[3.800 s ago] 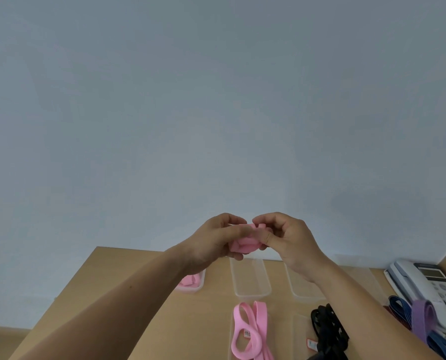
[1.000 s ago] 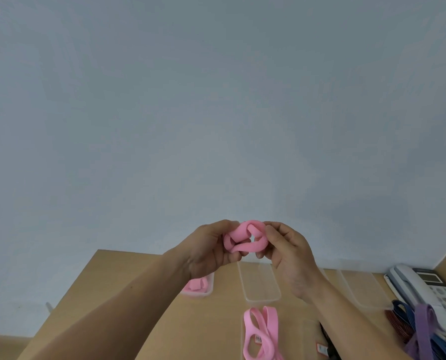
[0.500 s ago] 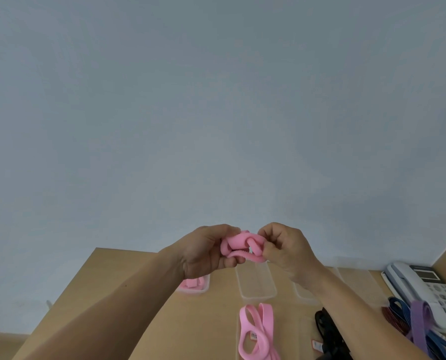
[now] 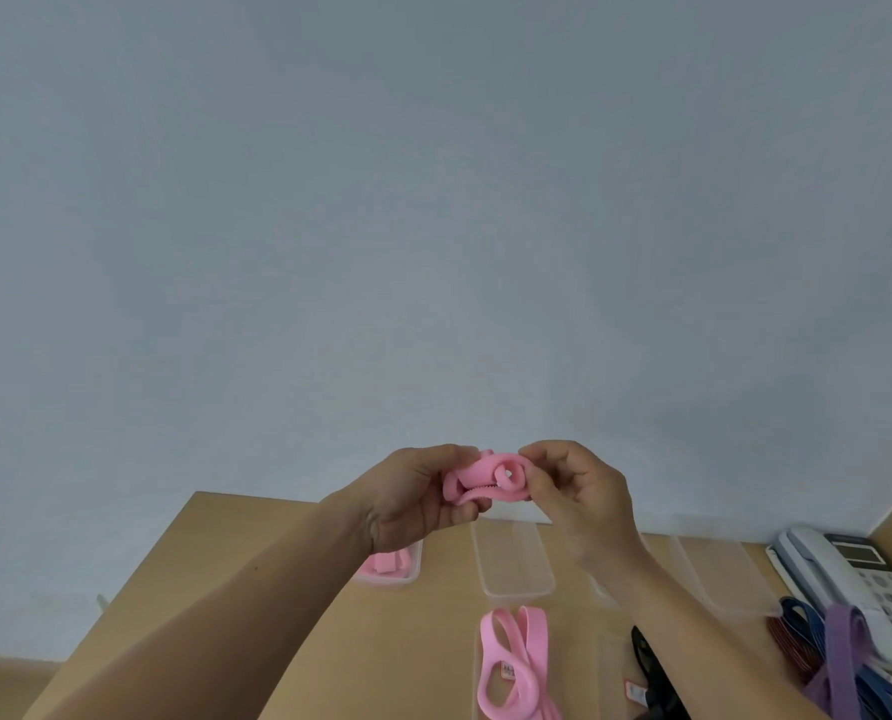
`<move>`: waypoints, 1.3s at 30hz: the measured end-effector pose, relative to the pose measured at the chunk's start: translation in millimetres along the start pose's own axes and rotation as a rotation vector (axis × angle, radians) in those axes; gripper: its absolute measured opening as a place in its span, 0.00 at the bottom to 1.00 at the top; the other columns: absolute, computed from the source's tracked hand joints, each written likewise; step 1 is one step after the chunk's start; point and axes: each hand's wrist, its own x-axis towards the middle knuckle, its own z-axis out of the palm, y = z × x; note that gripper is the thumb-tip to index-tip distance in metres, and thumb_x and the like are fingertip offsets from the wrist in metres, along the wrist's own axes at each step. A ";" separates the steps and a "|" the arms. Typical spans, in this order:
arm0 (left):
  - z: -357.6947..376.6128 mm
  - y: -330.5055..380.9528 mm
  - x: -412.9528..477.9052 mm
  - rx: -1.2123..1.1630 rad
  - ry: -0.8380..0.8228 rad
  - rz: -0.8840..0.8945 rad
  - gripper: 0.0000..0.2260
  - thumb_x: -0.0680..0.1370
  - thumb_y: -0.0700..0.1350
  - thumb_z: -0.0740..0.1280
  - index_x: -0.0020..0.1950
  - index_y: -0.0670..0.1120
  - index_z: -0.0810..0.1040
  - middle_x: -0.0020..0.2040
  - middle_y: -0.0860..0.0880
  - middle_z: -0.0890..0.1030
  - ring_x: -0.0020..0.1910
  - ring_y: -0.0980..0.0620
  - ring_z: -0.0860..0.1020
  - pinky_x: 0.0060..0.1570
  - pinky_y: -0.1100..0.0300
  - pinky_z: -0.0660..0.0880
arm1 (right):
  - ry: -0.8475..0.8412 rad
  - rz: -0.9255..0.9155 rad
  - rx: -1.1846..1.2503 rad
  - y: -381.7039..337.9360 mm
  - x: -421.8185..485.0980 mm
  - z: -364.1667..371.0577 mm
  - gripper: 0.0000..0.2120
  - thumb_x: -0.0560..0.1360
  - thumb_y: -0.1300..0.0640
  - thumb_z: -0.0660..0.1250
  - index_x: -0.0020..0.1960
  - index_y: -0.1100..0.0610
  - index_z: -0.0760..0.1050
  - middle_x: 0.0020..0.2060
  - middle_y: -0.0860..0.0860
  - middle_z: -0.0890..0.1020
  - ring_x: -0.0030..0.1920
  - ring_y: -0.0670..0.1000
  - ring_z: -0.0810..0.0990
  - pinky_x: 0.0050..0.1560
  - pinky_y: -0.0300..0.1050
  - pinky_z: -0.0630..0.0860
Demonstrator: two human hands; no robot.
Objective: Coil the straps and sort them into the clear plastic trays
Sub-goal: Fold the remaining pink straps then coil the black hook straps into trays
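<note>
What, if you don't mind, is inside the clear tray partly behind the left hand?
Pink strap material lies in the tray; the left hand covers its far part, so the count is unclear.

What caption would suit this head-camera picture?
Left hand and right hand coil a pink strap; an empty clear tray waits below.

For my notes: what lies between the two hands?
A partly coiled pink strap, gripped by the left hand and the right hand; the head view shows it.

I see a plain pale blue-grey wall filling most of my view, evenly lit. Below it is a light wooden counter, with a white telephone at its right. The brown strip at lower left may be floor.
</note>
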 end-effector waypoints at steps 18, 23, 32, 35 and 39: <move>-19.8 -23.2 11.1 0.376 0.122 0.187 0.14 0.73 0.41 0.76 0.56 0.40 0.80 0.40 0.42 0.83 0.37 0.45 0.82 0.36 0.60 0.78 | -0.389 0.057 -0.346 14.2 6.7 10.9 0.26 0.72 0.56 0.75 0.59 0.30 0.73 0.53 0.36 0.81 0.49 0.42 0.80 0.47 0.35 0.76; -27.7 -35.9 30.0 0.406 0.153 0.196 0.17 0.75 0.44 0.75 0.58 0.41 0.74 0.47 0.39 0.83 0.38 0.44 0.83 0.38 0.59 0.79 | -0.297 0.127 -0.318 38.4 3.3 16.0 0.23 0.71 0.52 0.73 0.53 0.23 0.74 0.51 0.35 0.82 0.51 0.42 0.82 0.54 0.39 0.79; -43.2 -68.0 87.9 0.675 0.133 0.226 0.11 0.78 0.49 0.70 0.57 0.46 0.76 0.52 0.46 0.84 0.48 0.47 0.85 0.55 0.47 0.79 | -0.282 0.259 -0.337 106.7 28.5 -18.0 0.18 0.74 0.52 0.73 0.62 0.41 0.78 0.45 0.31 0.82 0.52 0.36 0.80 0.53 0.30 0.76; -40.5 -73.9 113.3 0.738 0.234 0.241 0.07 0.80 0.47 0.69 0.55 0.46 0.77 0.47 0.47 0.85 0.44 0.49 0.85 0.50 0.54 0.80 | -0.331 0.272 -0.326 129.7 47.2 -27.3 0.19 0.72 0.50 0.71 0.59 0.34 0.73 0.48 0.35 0.83 0.51 0.42 0.81 0.53 0.35 0.77; -39.4 -82.8 140.1 0.883 0.311 0.189 0.06 0.81 0.47 0.67 0.57 0.48 0.77 0.48 0.51 0.84 0.41 0.55 0.84 0.43 0.67 0.77 | -0.424 0.310 -0.311 167.9 68.5 -37.9 0.18 0.71 0.48 0.68 0.57 0.31 0.70 0.52 0.43 0.82 0.51 0.46 0.81 0.55 0.44 0.78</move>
